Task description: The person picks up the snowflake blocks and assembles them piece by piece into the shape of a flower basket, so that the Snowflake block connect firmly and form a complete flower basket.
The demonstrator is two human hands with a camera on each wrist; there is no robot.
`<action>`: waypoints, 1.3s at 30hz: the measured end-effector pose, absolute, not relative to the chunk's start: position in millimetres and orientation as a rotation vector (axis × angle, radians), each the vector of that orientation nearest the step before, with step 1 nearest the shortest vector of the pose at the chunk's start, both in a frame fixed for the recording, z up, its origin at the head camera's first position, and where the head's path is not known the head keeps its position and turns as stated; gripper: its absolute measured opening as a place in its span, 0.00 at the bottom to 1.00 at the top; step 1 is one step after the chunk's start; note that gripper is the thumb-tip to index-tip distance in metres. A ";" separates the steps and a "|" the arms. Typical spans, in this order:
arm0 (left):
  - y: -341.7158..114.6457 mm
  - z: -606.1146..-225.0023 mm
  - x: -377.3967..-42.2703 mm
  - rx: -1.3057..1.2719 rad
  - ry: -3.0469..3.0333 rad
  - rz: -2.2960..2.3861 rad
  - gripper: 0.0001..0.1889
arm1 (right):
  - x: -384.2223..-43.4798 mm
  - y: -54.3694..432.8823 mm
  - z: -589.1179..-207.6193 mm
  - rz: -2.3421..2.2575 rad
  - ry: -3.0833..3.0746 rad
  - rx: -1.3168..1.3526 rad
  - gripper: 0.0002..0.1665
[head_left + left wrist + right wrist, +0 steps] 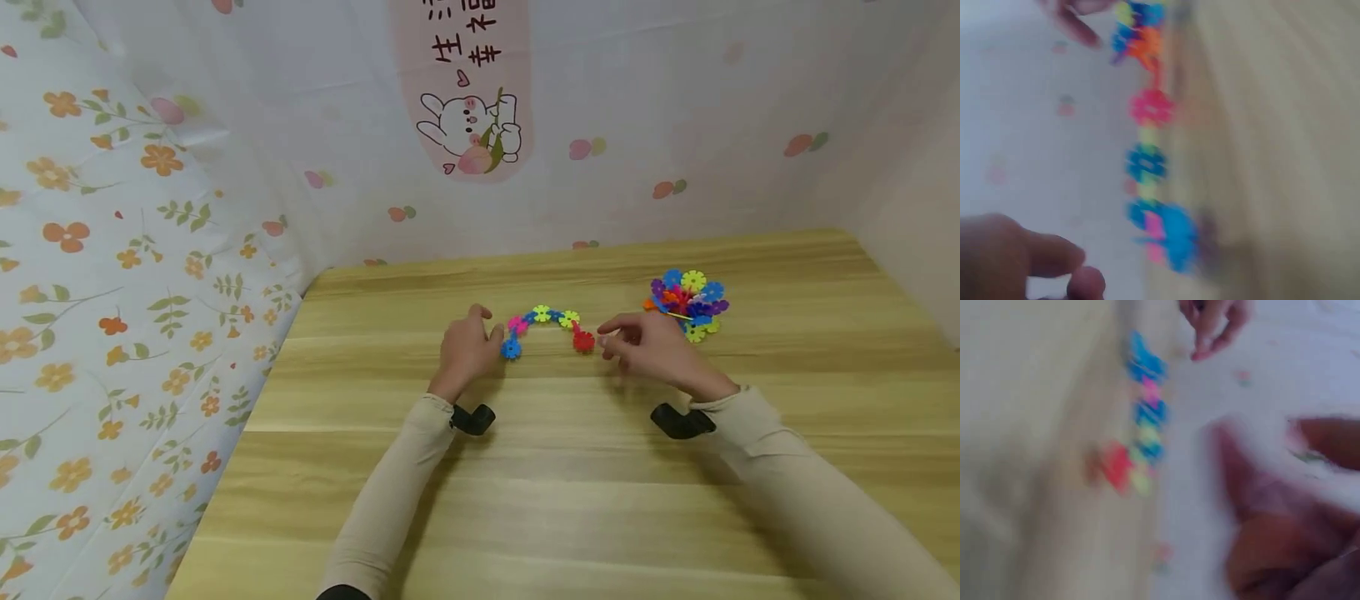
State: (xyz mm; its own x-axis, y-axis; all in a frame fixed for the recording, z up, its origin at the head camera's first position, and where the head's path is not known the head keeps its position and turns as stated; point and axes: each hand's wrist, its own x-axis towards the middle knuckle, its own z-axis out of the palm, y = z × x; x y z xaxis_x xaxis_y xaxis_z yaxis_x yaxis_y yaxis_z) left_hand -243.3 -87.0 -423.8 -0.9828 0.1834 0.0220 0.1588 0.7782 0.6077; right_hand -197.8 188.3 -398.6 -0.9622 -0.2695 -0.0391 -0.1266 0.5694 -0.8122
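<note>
An arched chain of interlocking plastic flower-shaped discs [542, 314] lies on the wooden table, pink, blue and yellow along its curve. A blue disc [511, 348] forms its left end and a red disc [583, 341] its right end. Beside the blue end is my left hand [467, 350], holding nothing, with its thumb and a finger close together in the left wrist view. My right hand [651, 350] hovers just right of the red end, fingers bent loosely and nothing visible between them. Both wrist views are blurred; the chain [1149, 414] appears apart from the fingers there.
A heap of loose flower discs [696, 308] in many colours sits behind my right hand. The wooden table [525, 517] meets a printed white cloth [637, 100] at its back edge. Flowered fabric [135, 333] hangs along the left side.
</note>
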 end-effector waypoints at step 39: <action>84.5 -423.1 -236.6 0.375 2.259 1.801 0.36 | -203.7 273.5 -417.0 -2.102 2.216 -0.028 0.40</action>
